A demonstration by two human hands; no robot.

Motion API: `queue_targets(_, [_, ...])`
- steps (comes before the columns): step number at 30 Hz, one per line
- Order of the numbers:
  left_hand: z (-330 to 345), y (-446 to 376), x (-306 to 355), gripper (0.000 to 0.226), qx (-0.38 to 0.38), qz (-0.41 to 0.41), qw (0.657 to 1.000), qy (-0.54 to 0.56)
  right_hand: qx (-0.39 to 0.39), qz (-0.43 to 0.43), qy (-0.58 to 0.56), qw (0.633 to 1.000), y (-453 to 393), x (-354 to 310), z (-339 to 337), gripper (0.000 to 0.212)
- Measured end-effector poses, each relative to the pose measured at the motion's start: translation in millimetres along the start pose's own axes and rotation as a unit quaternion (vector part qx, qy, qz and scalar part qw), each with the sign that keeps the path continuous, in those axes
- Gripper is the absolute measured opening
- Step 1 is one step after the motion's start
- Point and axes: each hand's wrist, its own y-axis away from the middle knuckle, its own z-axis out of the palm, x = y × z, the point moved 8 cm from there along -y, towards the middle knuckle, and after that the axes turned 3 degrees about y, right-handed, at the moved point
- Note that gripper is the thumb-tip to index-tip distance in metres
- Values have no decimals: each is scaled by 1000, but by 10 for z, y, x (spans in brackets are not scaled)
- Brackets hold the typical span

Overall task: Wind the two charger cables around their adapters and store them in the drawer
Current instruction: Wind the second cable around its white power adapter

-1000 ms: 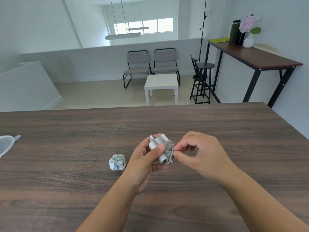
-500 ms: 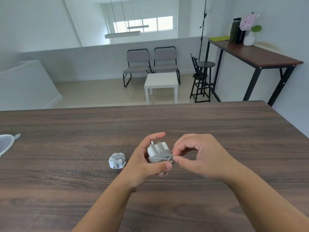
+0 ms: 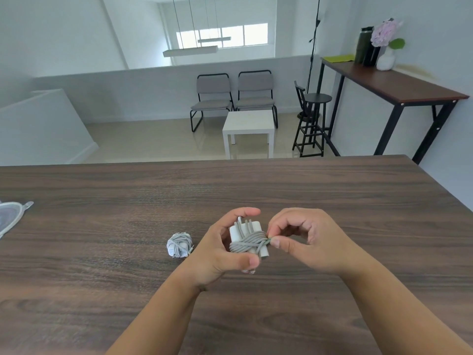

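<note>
Left hand: my left hand (image 3: 220, 249) grips the white adapter (image 3: 239, 233) above the table, thumb curled under its near edge and forefinger arched over its far edge, the palm cupped behind it.

Adapter in hand: it faces up toward me, white and boxy, with its prongs pointing away from me at the top. I hold it just above the table, not resting on the wood.

Cable on it: the grey cable (image 3: 249, 243) is wound in several crossing turns round the lower half of the adapter, and a few strands also run up its face toward the prongs.

Right hand: my right hand (image 3: 307, 242) pinches the cable at the adapter's right edge between thumb and forefinger; my other fingers are curled loosely above the pinch and hold nothing else.

Cable end: a small plug tip shows just under my left thumb, below the adapter; I cannot tell how it is tucked.

Second charger: the wound charger (image 3: 179, 245) lies on the table just to the left of my left hand, apart from it, its pale cable wrapped round it in a tight bundle.

Table: the dark wooden table (image 3: 102, 290) carries both my forearms' reach and the bundle.

Left edge: a pale mesh object (image 3: 10, 217) with a small tab lies at the table's far left, partly out of view.

Drawer: not in view.
</note>
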Motion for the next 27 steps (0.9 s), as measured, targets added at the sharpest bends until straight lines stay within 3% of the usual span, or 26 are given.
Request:
queue_targets(7, [-27,9,-85,73,22,-26,999,11,5,61,-45,997,42,180,14,5])
queue_targets(11, [-136,24,-130,78,82,-35,996,12,85,114,-57,988,140,392,6,14])
queue_targets(18, [-217,28,-231,67,100,-37,991,80,201,228,-106,947,397,709,99,28])
queue_targets(23, [-280,67,-321,55,131,-36,986,99,162,325,-330,871,429,819,411,27])
queue_targets(27, [-357,134,-395,53,138,-38,986,83,154,305,-340,876,361,779,511,28])
